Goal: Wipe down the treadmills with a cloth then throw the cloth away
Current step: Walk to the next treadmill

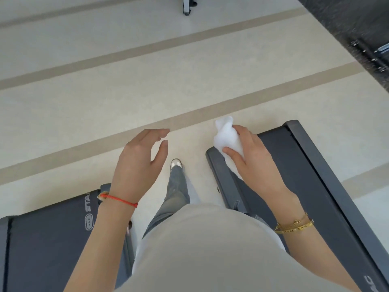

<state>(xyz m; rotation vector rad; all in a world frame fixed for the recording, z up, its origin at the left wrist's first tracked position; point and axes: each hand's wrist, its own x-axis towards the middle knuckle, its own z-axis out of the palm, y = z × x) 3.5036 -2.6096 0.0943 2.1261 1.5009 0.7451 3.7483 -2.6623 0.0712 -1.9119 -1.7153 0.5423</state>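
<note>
I look straight down between two dark grey treadmills. My right hand [253, 159] grips a crumpled white cloth [227, 137] in the air, above the rear end of the right treadmill [311, 165]. My left hand [141, 163] hovers over the floor with loose, slightly bent fingers and holds nothing. The rear end of the left treadmill [52, 239] lies at the lower left, with white lettering on its belt. Whether the cloth touches the right treadmill's deck is hidden by my hand.
Pale floor [126, 91] with tan stripes stretches ahead. My leg and shoe [176, 164] stand in the gap between the treadmills. A grey equipment leg [187, 6] is at the top. Dark flooring with metal parts [370, 53] fills the top right corner.
</note>
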